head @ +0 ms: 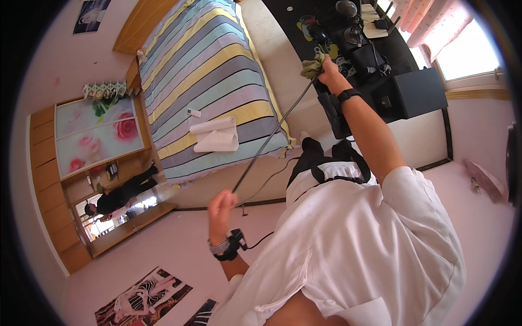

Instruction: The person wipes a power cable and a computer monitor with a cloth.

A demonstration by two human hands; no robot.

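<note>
A dark cable (274, 136) runs taut on a slant between my two hands. My left hand (222, 208) is closed around its lower end, with a wristwatch and a black strap at the wrist. My right hand (329, 70) grips a crumpled olive-green cloth (312, 67), reaching out over the black desk. The cable enters the cloth, so its grip there is hidden. A loop of cable with a pale end (317, 50) shows just past the cloth.
The black desk (299, 36) bears a lamp (354, 36), a router (374, 25) and other dark items. Left of it is a bed (220, 81) with a striped sheet, a remote control (194, 113) and a rolled white sheet (216, 136). Another person (118, 197) is by the cabinet (53, 195).
</note>
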